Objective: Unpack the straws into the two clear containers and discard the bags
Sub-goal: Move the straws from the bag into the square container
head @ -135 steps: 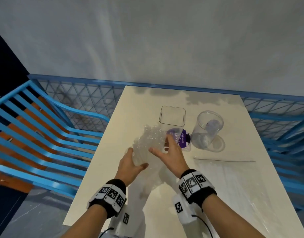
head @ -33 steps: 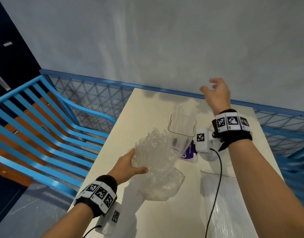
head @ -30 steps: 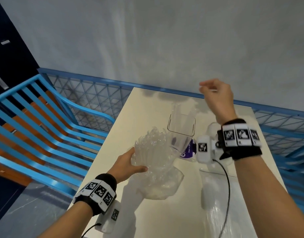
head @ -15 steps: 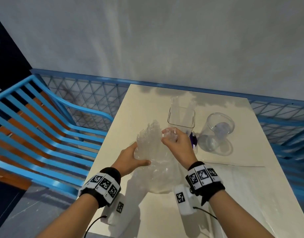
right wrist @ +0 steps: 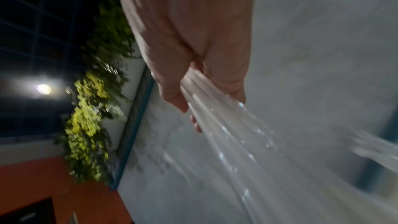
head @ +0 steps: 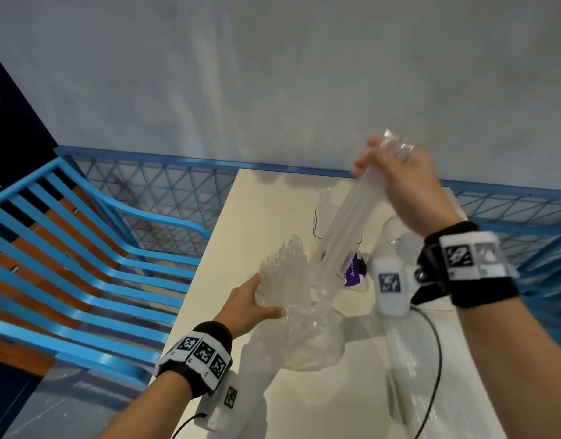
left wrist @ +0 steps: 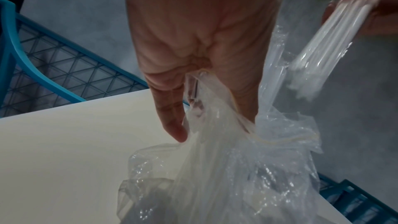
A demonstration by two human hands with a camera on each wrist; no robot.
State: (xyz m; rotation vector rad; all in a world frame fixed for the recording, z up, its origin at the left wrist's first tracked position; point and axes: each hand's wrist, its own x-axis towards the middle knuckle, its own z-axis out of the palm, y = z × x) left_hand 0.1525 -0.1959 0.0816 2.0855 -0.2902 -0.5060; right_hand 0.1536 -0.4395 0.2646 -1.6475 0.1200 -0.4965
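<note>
My left hand (head: 250,307) grips the crumpled clear bag (head: 299,315) of straws upright on the table's near left; the left wrist view shows the bag (left wrist: 247,168) bunched between thumb and fingers (left wrist: 172,125). My right hand (head: 399,182) is raised above the table and holds a bundle of clear straws (head: 345,223) by its top end, slanting down toward the bag. The straws (right wrist: 226,134) run out from the right hand's curled fingers (right wrist: 172,98). The square clear container (head: 336,245) with straws in it stands behind the bundle. The round clear container (head: 393,232) is mostly hidden by my right wrist.
A cream table (head: 263,217) carries everything. A flat clear bag (head: 409,369) lies at its near right under my right forearm. A purple label (head: 355,274) shows by the square container. Blue railing (head: 82,255) runs along the left, blue mesh fencing (head: 165,191) behind, then a grey wall.
My right hand took hold of a bundle of straws at the bag's mouth and lifted it up and to the right, clear of the bag. The left hand stayed on the bag.
</note>
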